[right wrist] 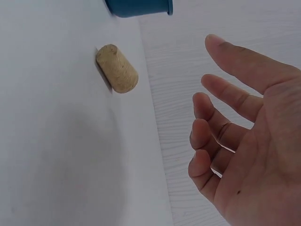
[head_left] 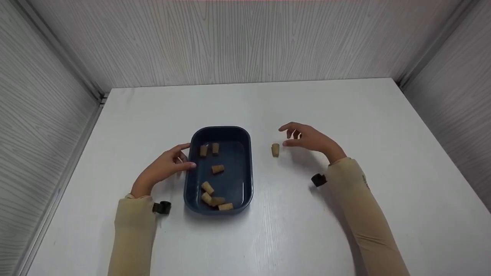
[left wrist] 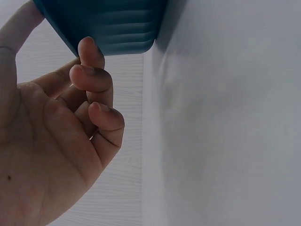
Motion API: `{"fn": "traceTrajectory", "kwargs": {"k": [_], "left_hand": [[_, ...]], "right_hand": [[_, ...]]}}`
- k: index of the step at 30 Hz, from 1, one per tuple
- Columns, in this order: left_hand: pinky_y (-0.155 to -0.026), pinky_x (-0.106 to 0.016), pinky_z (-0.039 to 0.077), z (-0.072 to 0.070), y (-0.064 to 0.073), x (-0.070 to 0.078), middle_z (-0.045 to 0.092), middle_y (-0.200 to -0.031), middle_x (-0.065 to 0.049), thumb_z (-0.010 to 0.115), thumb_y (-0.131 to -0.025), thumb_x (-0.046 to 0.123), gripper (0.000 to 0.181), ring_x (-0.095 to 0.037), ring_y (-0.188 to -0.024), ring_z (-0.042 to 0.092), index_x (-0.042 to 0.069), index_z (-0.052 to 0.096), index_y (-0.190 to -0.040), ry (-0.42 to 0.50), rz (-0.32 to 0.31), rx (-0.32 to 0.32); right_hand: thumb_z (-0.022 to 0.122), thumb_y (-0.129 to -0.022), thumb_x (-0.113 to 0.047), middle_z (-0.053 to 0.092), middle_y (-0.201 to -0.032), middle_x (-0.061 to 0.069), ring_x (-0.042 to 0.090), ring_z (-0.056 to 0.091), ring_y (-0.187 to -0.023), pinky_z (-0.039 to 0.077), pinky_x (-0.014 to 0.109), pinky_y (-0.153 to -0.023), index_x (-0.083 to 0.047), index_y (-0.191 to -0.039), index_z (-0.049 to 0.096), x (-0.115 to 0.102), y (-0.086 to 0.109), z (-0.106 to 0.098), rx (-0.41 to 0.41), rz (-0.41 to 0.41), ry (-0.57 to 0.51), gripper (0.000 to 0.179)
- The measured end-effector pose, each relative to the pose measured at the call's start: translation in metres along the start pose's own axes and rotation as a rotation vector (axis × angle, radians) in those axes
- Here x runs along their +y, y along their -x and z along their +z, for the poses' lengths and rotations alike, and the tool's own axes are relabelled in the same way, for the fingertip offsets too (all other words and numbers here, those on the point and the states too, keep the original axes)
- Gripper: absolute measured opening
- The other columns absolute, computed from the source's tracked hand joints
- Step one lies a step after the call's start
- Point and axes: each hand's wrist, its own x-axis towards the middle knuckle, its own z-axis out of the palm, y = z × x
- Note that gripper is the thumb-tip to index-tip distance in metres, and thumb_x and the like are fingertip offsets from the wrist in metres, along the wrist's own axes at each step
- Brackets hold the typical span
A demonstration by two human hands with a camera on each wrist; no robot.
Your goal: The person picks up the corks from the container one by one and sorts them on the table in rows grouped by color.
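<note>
A deep blue rectangular tray (head_left: 238,180) stands on the table, several tapered corks (head_left: 218,169) lying inside it. The left hand (head_left: 165,165) holds the tray by its left side, thumb over the rim and fingers along the outer wall. In the left wrist view the other fingers curl loosely below the tray wall (left wrist: 117,28). Right of the tray a single cork (head_left: 275,150) lies on the tabletop, seen close up in the right wrist view as a pale cork (right wrist: 116,68). Just beside it hovers the right hand (head_left: 307,138), fingers spread and slightly bent, holding nothing.
The white table (head_left: 291,230) is bounded by a grey wood-grain panel (head_left: 245,42) at the back and more panels at left and right. A small black device (head_left: 162,207) sits at the left wrist, another black device (head_left: 318,179) at the right.
</note>
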Motion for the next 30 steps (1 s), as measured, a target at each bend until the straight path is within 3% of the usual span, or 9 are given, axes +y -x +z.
{"fn": "traceTrajectory", "kwargs": {"k": [8,18,24,30], "left_hand": [[-0.066,-0.029,0.042,-0.001,-0.002,0.000,0.057,-0.101,-0.009,0.069,-0.088,0.042,0.078,-0.019,-0.078,0.049,0.011,0.034,-0.150,0.014,0.002,-0.010],[-0.066,-0.029,0.042,-0.001,0.000,0.000,0.057,-0.102,-0.010,0.069,-0.088,0.041,0.077,-0.019,-0.078,0.049,0.013,0.034,-0.150,0.028,0.004,-0.012],[-0.067,-0.030,0.042,-0.001,0.000,0.000,0.058,-0.102,-0.010,0.069,-0.088,0.040,0.076,-0.019,-0.080,0.049,0.012,0.034,-0.150,0.018,0.008,-0.013],[-0.066,-0.030,0.042,-0.001,-0.001,-0.001,0.057,-0.102,-0.010,0.069,-0.088,0.041,0.077,-0.019,-0.079,0.049,0.012,0.034,-0.150,0.014,0.001,-0.008]], "right_hand": [[0.067,-0.092,-0.025,0.056,-0.117,0.021,0.023,0.051,-0.099,0.042,0.038,-0.088,-0.009,-0.135,0.053,-0.023,-0.004,0.006,0.000,-0.042,-0.033,0.048],[0.070,-0.090,-0.025,0.058,-0.114,0.018,0.024,0.050,-0.098,0.041,0.040,-0.089,-0.014,-0.132,0.055,-0.048,-0.011,0.015,-0.005,-0.112,-0.044,0.047],[0.071,-0.089,-0.025,0.057,-0.111,0.011,0.030,0.051,-0.101,0.042,0.049,-0.091,-0.014,-0.133,0.055,-0.064,-0.014,0.023,-0.033,-0.165,-0.064,0.049],[0.070,-0.090,-0.027,0.057,-0.115,0.013,0.034,0.050,-0.102,0.042,0.044,-0.089,-0.015,-0.136,0.053,-0.081,-0.019,0.030,-0.076,-0.200,-0.061,0.050]]}}
